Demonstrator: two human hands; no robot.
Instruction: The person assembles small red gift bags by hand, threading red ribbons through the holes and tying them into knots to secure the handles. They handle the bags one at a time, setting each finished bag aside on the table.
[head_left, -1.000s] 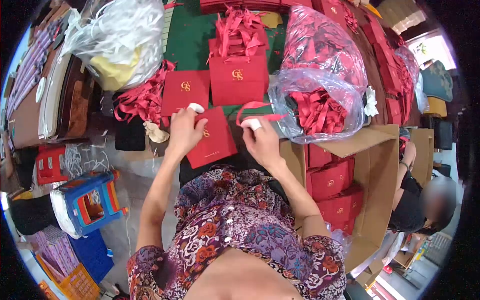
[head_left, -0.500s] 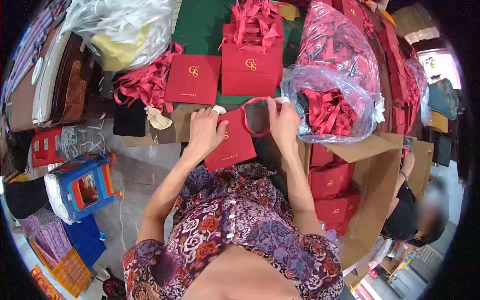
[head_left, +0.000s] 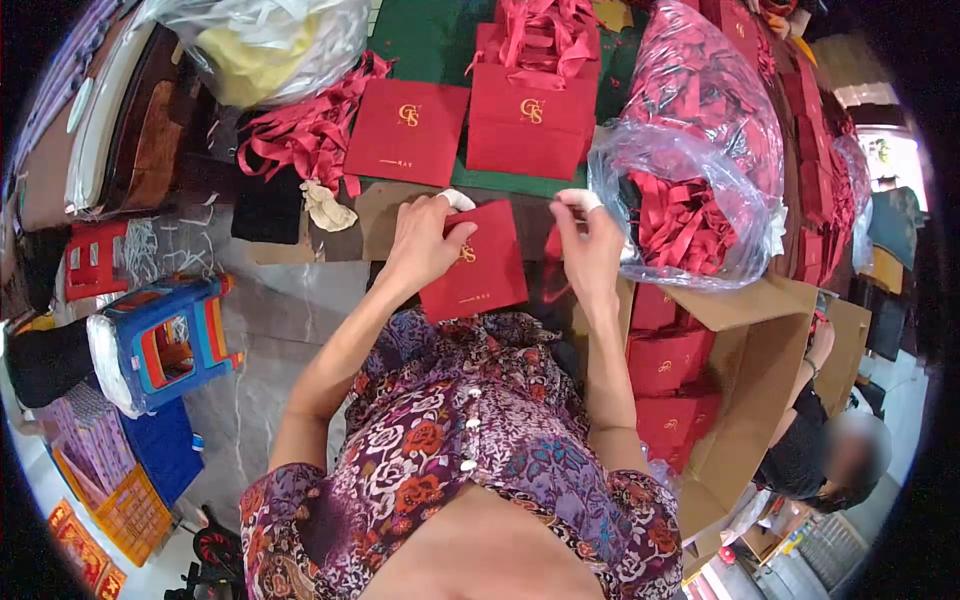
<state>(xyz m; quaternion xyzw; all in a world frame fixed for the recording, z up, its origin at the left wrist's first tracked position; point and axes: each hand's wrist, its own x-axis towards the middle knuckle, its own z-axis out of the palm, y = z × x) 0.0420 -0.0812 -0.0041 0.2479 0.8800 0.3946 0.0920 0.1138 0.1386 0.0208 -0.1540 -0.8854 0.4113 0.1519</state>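
My left hand [head_left: 425, 240] grips the top left edge of a red paper gift bag [head_left: 483, 270] with gold lettering, which lies tilted above my lap. White tape wraps one of its fingers. To the right of the bag, my right hand [head_left: 592, 245], also with a taped finger, has thumb and fingers pinched together. A red ribbon [head_left: 553, 262], blurred by motion, hangs beside that hand. Whether its far end joins the bag cannot be made out. Just beyond my hands lie a flat red bag [head_left: 408, 130] and a stack of red bags [head_left: 527, 120] with ribbon handles.
A clear plastic sack of red ribbons [head_left: 690, 225] sits on the right. Loose ribbons [head_left: 305, 135] lie at the left near a black cloth [head_left: 267, 211]. A cardboard box [head_left: 745, 400] holds several red bags. Another person's arm [head_left: 812, 350] shows beyond it.
My right hand has drawn slightly right, and the ribbon loop that stretched toward the bag now hangs down, blurred. My left hand still grips the bag. The whole view has shifted a little.
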